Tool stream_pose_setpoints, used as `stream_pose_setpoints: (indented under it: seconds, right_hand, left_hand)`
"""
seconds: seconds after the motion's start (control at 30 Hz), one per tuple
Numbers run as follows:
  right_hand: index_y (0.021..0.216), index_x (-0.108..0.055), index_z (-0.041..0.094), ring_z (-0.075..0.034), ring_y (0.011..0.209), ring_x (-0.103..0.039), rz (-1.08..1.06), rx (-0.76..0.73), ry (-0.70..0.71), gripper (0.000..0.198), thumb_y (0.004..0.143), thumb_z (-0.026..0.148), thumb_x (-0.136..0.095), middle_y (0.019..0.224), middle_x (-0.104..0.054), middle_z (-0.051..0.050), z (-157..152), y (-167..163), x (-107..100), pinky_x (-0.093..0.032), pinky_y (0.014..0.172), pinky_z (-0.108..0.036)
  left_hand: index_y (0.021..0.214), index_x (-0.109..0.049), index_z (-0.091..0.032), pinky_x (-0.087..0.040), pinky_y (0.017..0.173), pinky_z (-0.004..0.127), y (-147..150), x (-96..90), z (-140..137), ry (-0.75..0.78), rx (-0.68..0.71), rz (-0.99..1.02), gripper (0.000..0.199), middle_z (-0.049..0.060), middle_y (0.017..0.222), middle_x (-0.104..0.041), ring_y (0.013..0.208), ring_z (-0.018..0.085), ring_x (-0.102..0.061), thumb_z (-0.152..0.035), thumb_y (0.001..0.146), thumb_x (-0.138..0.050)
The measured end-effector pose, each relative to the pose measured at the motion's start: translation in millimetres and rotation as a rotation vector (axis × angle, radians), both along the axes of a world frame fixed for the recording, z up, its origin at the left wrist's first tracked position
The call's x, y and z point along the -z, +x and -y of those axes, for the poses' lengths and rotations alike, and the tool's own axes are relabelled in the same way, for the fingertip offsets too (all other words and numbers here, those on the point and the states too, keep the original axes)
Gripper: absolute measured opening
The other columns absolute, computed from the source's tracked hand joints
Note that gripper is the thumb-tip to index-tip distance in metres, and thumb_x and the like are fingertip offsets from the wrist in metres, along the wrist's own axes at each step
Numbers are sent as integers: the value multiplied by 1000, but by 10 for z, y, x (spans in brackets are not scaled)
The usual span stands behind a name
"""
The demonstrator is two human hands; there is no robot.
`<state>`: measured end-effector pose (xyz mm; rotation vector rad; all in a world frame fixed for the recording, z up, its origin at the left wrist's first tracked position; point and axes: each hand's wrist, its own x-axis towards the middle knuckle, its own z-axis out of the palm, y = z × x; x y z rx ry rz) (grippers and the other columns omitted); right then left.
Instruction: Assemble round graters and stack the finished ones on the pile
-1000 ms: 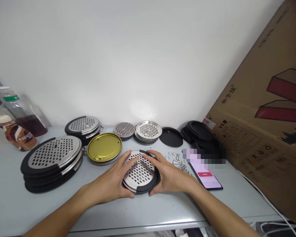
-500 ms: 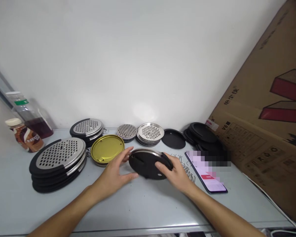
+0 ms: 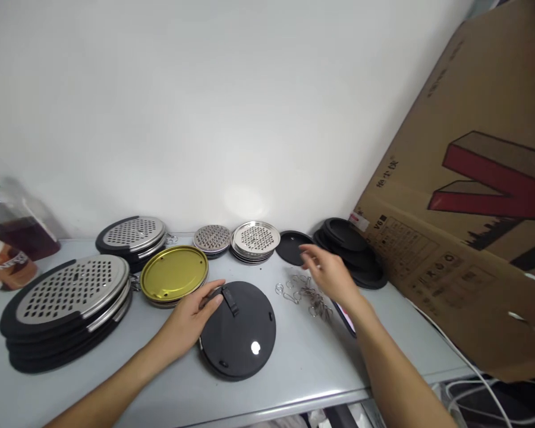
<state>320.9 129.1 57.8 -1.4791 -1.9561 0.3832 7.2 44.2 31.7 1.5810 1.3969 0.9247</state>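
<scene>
A black round plate [image 3: 245, 340] with small slots, a raised black tab and a bright round hole lies on the table in front of me. My left hand [image 3: 194, 315] grips its upper left edge, thumb on top and fingers at the rim. To the right, my right hand [image 3: 327, 270] hangs over the table with its fingers apart and nothing in them. Just below and left of that hand are loose wire rings and clips [image 3: 310, 297], several of them in a heap. A phone [image 3: 345, 320] is mostly hidden behind my right forearm.
Black-rimmed grater stacks [image 3: 71, 291] stand at left beside gold round lids [image 3: 175, 273]. Along the wall are small grater discs [image 3: 211, 238], silver grater discs [image 3: 255, 238], a black disc [image 3: 293, 246] and black rims [image 3: 352, 252]. Bottles [image 3: 13, 238] and a cardboard box [image 3: 463, 238] flank them.
The black plate has come down from between both hands onto the table. My right hand has let go and moved up and right over the wire clips. The view has shifted right.
</scene>
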Motion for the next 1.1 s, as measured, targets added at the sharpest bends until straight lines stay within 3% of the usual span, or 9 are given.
stream_pose_setpoints:
  seconds: [0.07,0.2,0.47,0.6,0.8,0.93,1.1]
  right_hand:
    - [127,-55,21,-20,77,-71,68,125,7,37,94,26,-40,104,-72,-9,-97,290,-39,-50,74,-29]
    - [132,-52,21,-21,73,-71,254,217,-95,43,90,19,-42,102,-73,-10,-171,622,-6,-48,66,-28]
    - [129,-55,20,-25,78,-70,307,205,-88,44,87,15,-44,92,-74,-9,-182,601,77,-46,67,-29]
    - [128,-55,21,-24,76,-70,302,212,-85,45,85,15,-44,92,-74,-8,-197,628,81,-46,65,-29]
    - [131,-53,20,-23,75,-70,301,249,-89,46,86,15,-42,98,-74,-9,-230,676,95,-46,65,-28]
    - [130,-54,20,-24,74,-70,298,244,-102,46,86,14,-42,96,-74,-9,-250,692,115,-46,63,-28]
    - [129,-55,21,-23,72,-70,279,253,-100,45,86,15,-44,94,-74,-9,-254,695,114,-46,62,-28]
  left_hand:
    - [129,-58,-19,-49,98,39,9,25,-8,-2,-8,10,48,9,127,-64,116,27,-61,-48,90,-54]
    - [130,-57,-19,-52,93,38,26,39,-16,-8,-2,-26,50,10,125,-64,110,27,-63,-49,89,-55]
    - [127,-56,-19,-52,92,44,34,25,2,-11,11,-3,48,11,121,-64,105,28,-65,-47,88,-57]
    - [129,-54,-20,-51,96,44,31,49,1,-13,36,55,48,11,127,-60,111,27,-62,-46,88,-57]
    - [127,-55,-24,-44,105,43,28,65,-2,66,52,-48,43,8,133,-54,123,26,-54,-43,89,-59]
    - [132,-53,-29,-34,113,48,30,35,51,169,82,-246,49,7,143,-45,135,30,-41,-45,87,-62]
    - [146,-37,-38,-29,113,59,32,49,143,171,280,-450,84,6,160,-16,144,41,-19,-51,73,-76]
